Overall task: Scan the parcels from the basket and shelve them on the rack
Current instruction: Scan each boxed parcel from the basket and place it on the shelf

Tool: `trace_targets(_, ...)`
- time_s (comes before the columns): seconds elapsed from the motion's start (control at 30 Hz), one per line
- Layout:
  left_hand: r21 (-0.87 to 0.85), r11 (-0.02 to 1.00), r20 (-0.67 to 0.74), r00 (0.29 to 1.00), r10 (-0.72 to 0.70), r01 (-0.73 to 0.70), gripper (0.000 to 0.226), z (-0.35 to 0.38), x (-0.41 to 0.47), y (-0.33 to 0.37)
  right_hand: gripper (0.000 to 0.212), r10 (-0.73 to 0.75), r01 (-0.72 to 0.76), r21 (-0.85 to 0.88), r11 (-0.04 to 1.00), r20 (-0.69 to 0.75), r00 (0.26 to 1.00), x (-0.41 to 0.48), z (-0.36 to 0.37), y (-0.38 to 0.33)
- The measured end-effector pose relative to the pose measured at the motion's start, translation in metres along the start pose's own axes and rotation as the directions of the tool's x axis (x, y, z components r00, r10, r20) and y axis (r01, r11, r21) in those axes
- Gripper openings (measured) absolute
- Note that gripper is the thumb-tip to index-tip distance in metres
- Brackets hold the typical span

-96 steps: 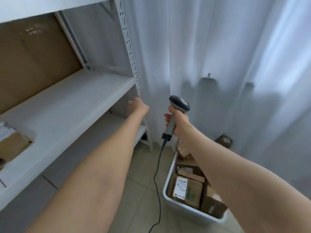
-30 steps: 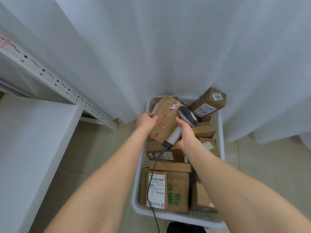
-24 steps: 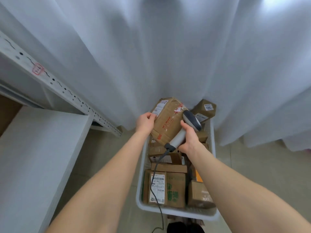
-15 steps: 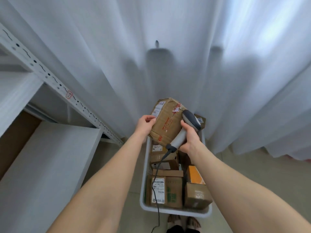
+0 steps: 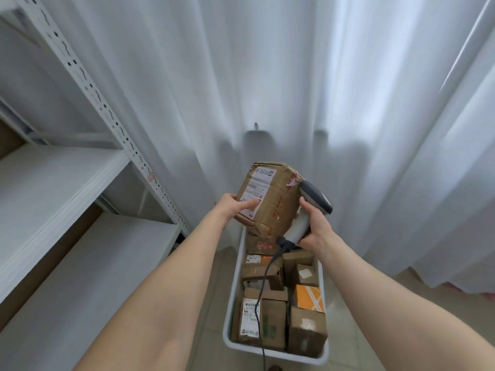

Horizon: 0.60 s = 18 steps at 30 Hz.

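Observation:
My left hand (image 5: 233, 208) grips a brown taped parcel (image 5: 270, 198) by its left edge, thumb over the white shipping label, lifted above the white basket (image 5: 235, 298). My right hand (image 5: 314, 227) holds a grey barcode scanner (image 5: 308, 210) by its handle; the scanner's head lies against the parcel's right side. Its black cable hangs down into the basket. Several cardboard parcels lie in the basket, one with an orange face (image 5: 309, 297).
A white metal rack (image 5: 67, 180) stands at the left with two bare shelves and a perforated upright (image 5: 112, 119). White curtains (image 5: 294, 76) hang behind the basket. Tiled floor (image 5: 345, 317) shows to the basket's right.
The parcel has risen out of the basket and turned so its label faces me. My head has lifted, and more of the rack's shelves show at the left.

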<state>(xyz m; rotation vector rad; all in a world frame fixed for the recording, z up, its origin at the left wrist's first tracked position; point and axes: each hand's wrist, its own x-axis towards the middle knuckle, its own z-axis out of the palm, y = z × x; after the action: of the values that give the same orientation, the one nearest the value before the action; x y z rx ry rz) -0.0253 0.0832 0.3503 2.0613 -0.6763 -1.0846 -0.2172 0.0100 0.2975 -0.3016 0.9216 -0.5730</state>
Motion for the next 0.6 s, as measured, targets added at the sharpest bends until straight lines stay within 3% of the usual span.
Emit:
trace_targets(0.1, -0.145, 0.989, -0.069, 0.998, 0.0, -0.01, 0.055, 0.008, -0.04, -0.001, 0.025, -0.006, 0.005, 0.01, 1.0, 0.048, 0.999, -0.035, -0.009, -0.001)
trace_targets(0.23, -0.324, 0.946, -0.048, 0.998, -0.038, 0.021, 0.05, 0.024, -0.089, -0.002, 0.022, -0.011, 0.012, -0.01, 1.0, 0.106, 0.994, -0.077, -0.024, -0.004)
trace_targets(0.43, -0.34, 0.94, -0.013, 1.0, -0.009, 0.004, 0.033, 0.028, -0.144, 0.001, 0.023, -0.027, 0.032, -0.051, 0.998, 0.111, 0.993, -0.119, -0.032, -0.009)
trace_targets(0.6, -0.327, 0.943, 0.078, 0.996, -0.041, 0.065, 0.051, 0.023, -0.178, -0.004, 0.032, 0.007, 0.0, -0.064, 0.998, 0.104, 0.995, -0.138, -0.029, 0.002)
